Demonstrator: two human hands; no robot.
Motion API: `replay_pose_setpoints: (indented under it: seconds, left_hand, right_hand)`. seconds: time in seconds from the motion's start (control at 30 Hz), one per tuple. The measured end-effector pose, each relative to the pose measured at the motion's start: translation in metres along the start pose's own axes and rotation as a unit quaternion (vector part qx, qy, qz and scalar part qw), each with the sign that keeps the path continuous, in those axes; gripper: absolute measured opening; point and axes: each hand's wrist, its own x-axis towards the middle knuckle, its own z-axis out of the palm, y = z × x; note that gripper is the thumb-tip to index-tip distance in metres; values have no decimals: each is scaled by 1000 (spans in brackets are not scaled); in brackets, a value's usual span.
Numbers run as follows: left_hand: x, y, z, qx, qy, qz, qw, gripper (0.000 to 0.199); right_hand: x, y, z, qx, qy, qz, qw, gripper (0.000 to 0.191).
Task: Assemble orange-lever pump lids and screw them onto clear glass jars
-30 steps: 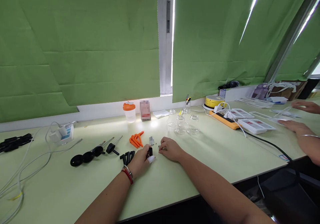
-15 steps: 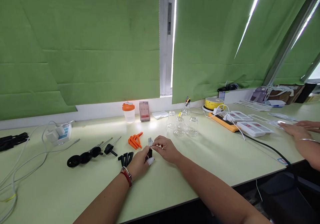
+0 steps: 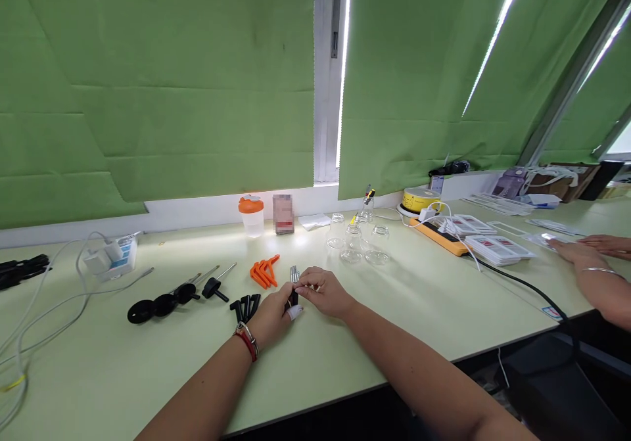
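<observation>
1. Left hand (image 3: 273,313), one: curled closed round a small black piece (image 3: 294,298), gripping it upright or nearly so, near the middle of the table (image 3: 345,375); white wrap (image 3: 295,312) on one digit
2. Right hand (image 3: 328,292), one: fingertips brought in to the far end of the black piece; whether they pinch some tiny part cannot be told, the fingers hiding it
3. Metal pins (image 3: 294,273), several: lying just beyond the fingertips, at the far side of both hands
4. Orange bent pieces (image 3: 265,272), a cluster: left of the pins, beyond the left hand
5. Black bent pieces (image 3: 243,309), a few: side by side, just left of the left hand
6. Black round parts with metal rods (image 3: 170,301), a row: farther left, rods pointing to the far side
7. Clear glasses (image 3: 351,247), a group: far and right of the hands
8. Handling note, by judgement: the left hand best serves as a firm holder, its black piece braced low over the table, while the right works with fingertips alone; light pressure and a straight line should suit so small a part, and a slip could send it rolling among the pins
</observation>
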Motion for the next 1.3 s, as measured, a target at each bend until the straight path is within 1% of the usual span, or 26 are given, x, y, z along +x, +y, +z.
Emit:
replay_pose_setpoints:
  seconds: [0.2,0.4,0.47,0.57,0.63,0.67,0.73,0.83,0.97,1.0,1.07,1.17,1.23,1.3]
  left_hand:
    - [0,-3,2,4,3,8,1000,17]
    - [0,-3,1,-1,0,-1,1000,19]
    - [-1,-1,0,-2,-3,-8,1000,21]
    - [-2,1,-2,-7,-4,-15,1000,21]
    - [-2,2,-3,-13,-5,-16,1000,21]
    - [-2,3,-3,-16,-5,-16,1000,21]
    - [-2,3,-3,-18,-7,-19,1000,22]
    - [-2,3,-3,-19,-10,-23,1000,23]
    - [-2,3,-2,-14,-5,-20,1000,21]
    - [-2,3,-2,-13,-4,-20,1000,21]
    - [-2,3,-2,-12,-6,-22,1000,20]
    - [-2,5,-3,-9,-7,-20,1000,20]
    - [-2,6,-3,-6,-4,-17,1000,18]
    - [-2,5,-3,-5,-1,-14,1000,16]
  right_hand:
    - [-2,2,0,10,-5,6,1000,14]
    - [-2,4,-2,3,-6,26,1000,13]
    - [-2,5,-6,-30,2,50,998,15]
    - [-2,10,-13,-109,3,116,987,17]
    - [-3,13,-16,-164,-20,166,972,17]
    - [-4,15,-17,-188,-36,185,964,22]
    - [-5,17,-17,-235,-67,199,949,28]
    - [-7,18,-14,-277,-95,182,939,29]
    - [-7,19,-8,-287,-99,161,939,34]
    - [-7,19,-7,-287,-90,154,941,36]
    - [-6,16,-6,-268,-50,126,954,37]
    - [-5,8,-6,-185,27,44,981,35]
    - [-5,1,-4,-133,52,-7,990,31]
    - [-6,-5,-1,-101,63,-43,992,29]
